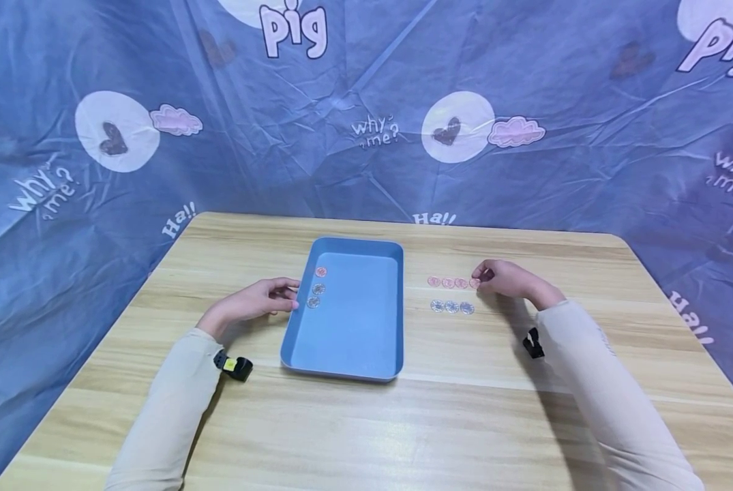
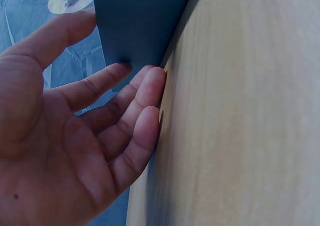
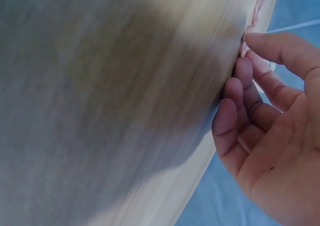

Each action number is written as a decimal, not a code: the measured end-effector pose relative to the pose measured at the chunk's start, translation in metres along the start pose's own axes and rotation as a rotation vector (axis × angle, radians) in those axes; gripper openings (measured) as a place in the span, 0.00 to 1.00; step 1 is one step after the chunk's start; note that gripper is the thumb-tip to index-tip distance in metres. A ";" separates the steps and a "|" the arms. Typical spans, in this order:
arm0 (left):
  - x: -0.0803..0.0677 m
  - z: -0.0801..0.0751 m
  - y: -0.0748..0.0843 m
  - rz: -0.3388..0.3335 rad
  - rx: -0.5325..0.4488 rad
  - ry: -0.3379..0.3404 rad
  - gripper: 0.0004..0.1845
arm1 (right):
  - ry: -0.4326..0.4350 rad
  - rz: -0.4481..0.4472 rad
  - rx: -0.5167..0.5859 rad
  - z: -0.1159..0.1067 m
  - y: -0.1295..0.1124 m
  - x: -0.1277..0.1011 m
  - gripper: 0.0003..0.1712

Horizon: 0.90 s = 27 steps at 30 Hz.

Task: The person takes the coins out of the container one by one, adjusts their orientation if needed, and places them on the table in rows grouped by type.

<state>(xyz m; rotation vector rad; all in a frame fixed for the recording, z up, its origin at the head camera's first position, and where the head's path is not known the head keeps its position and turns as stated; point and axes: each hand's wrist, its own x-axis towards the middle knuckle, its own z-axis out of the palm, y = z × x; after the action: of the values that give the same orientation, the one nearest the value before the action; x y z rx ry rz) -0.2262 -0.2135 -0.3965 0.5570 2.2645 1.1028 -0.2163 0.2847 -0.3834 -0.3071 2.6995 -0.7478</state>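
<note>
On the wooden table (image 1: 403,423), right of its middle, the right hand (image 1: 509,279) rests with fingers curled, thumb and forefinger pinching the rightmost pink token (image 1: 474,283) of a short pink row (image 1: 447,282). The right wrist view shows the fingertips (image 3: 243,68) pressed to the tabletop with the pink disc's edge caught between thumb and forefinger. Just nearer the table's front edge lies a second row of three silvery tokens (image 1: 452,307), untouched and apart from the hand.

Left of the table's middle, the left hand (image 1: 258,300) lies relaxed, fingers loosely extended and holding nothing; its fingertips (image 2: 150,85) touch the outside of the left wall of the blue tray (image 1: 354,341). That tray sits at the table's centre, long side running toward the far edge. Inside it, along the left wall near the far corner, three tokens (image 1: 317,289) lie in a line: one pink farthest away, two silvery nearer.

Beige sleeves cover both forearms. Behind the table's far edge hangs a blue printed cloth (image 1: 366,102).
</note>
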 end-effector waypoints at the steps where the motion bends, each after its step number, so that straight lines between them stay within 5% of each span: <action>1: 0.000 0.000 0.000 -0.001 0.003 0.000 0.35 | 0.001 0.000 0.008 0.000 0.000 -0.001 0.18; 15: 0.001 0.000 -0.001 -0.010 0.008 0.001 0.34 | 0.129 -0.007 0.221 -0.013 -0.004 -0.013 0.21; 21: 0.001 0.000 0.000 -0.006 0.009 -0.002 0.35 | 0.135 0.129 0.556 -0.015 -0.023 -0.018 0.27; 27: 0.000 0.001 0.001 -0.001 0.011 -0.002 0.35 | 0.082 0.107 0.904 -0.014 -0.053 -0.020 0.12</action>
<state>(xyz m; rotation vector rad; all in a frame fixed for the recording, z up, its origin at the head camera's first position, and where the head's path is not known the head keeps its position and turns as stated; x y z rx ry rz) -0.2255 -0.2128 -0.3963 0.5617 2.2701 1.0892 -0.1964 0.2521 -0.3393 0.0941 2.1220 -1.8310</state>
